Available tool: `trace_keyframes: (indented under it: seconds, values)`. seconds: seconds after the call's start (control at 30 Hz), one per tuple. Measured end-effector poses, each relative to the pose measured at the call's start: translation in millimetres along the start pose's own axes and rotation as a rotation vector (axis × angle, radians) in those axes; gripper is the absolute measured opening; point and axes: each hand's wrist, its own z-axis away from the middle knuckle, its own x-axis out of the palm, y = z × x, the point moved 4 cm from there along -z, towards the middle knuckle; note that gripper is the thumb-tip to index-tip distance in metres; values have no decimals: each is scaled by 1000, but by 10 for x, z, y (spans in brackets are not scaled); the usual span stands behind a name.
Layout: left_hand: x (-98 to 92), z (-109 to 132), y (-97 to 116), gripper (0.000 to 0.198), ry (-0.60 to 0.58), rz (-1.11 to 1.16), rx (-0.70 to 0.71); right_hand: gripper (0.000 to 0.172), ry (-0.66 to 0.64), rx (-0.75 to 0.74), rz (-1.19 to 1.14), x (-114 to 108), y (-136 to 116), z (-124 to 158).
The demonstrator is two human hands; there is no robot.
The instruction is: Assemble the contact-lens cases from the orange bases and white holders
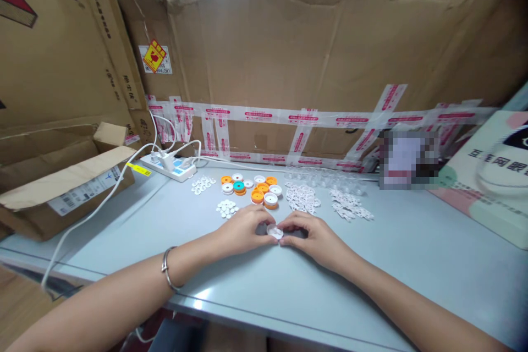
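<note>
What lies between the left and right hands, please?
In the head view, a round white piece lies there, held by the left hand and the right hand.

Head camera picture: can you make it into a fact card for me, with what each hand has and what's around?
Left hand: fingertips on the left edge of a small round white piece
Right hand: fingertips at its right edge
Left wrist: metal bracelet
Beyond the hands: orange, white and teal wheel-like pieces
Left of those: small white discs
Right of those: flat white pieces in two patches
Farther left: power strip
Behind everything: big cardboard box with pink-and-white tape
</note>
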Motion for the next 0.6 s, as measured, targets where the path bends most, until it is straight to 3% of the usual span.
trace_keyframes:
  seconds: [0.6]
  values:
    - [-8,17,-12,24,10,13,-10,10,16,-44,15,-11,-30,26]
